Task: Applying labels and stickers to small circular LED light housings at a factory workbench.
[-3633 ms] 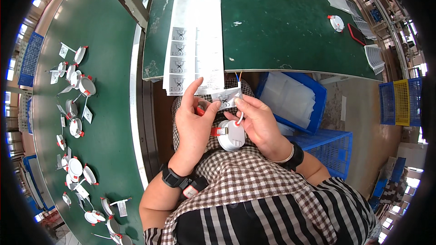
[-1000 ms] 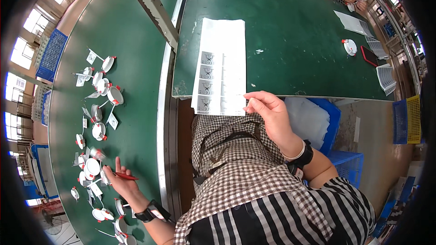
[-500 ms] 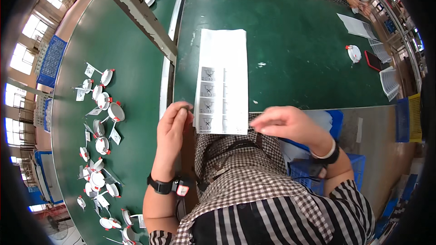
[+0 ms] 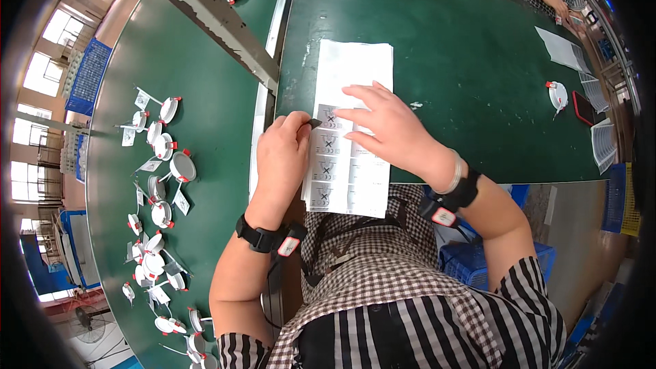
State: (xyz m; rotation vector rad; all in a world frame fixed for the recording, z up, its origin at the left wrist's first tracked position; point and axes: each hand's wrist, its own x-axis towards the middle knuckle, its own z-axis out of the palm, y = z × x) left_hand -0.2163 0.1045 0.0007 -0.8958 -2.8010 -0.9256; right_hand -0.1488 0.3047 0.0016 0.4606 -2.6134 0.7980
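A stack of white label sheets (image 4: 355, 68) lies at the table's near left corner, its lower end reaching past the table edge. Grey printed labels run down its left column. My left hand (image 4: 281, 154) is closed at the sheets' left edge, pinching a small dark grey flat piece (image 4: 314, 123) between thumb and forefinger. Over the upper right part of the stack, my right hand (image 4: 400, 126) has its fingers spread, fingertips by the topmost grey label. Nothing shows in it; whether the fingertips press on the paper I cannot tell.
A green belt (image 4: 212, 75) on the left carries several round white lamps (image 4: 164, 145) with red clips and paper tags. A metal post (image 4: 212, 20) slants above it. On the table's right are another lamp (image 4: 557, 96), a red-edged phone (image 4: 583, 108) and a co-worker's hands (image 4: 564, 14).
Both hands have moved up along the sheets. My right hand has come in from beside the stack to over it, fingers spreading. My left hand still pinches the dark piece.
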